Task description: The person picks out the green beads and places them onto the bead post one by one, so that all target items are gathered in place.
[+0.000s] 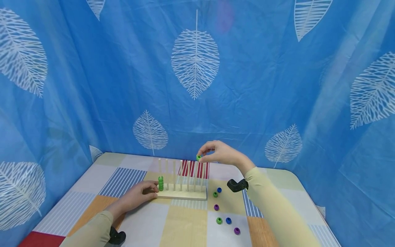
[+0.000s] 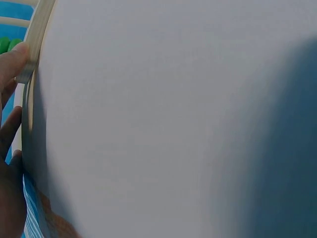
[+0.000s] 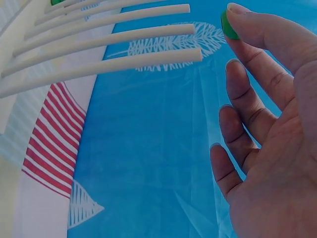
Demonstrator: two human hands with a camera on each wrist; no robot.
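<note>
A wooden peg rack (image 1: 191, 195) with a row of upright pegs stands on the table. Several green beads (image 1: 160, 184) are stacked on its leftmost peg. My left hand (image 1: 140, 195) grips the left end of the base; in the left wrist view the thumb (image 2: 15, 58) lies against the base's end, close to the green beads. Above the tops of the right-hand pegs, my right hand (image 1: 223, 153) pinches a green bead (image 1: 199, 157) between thumb and index finger. The right wrist view shows this bead (image 3: 229, 26) apart from the pegs, the other fingers loosely bent.
Loose beads lie right of the rack: blue (image 1: 219, 190) and green (image 1: 215, 194) near its end, a purple one (image 1: 216, 207), then green (image 1: 219, 220), blue (image 1: 228, 221) and purple (image 1: 237, 231) nearer me. A blue leaf-patterned curtain (image 1: 247, 85) surrounds the patchwork-covered table (image 1: 185, 223).
</note>
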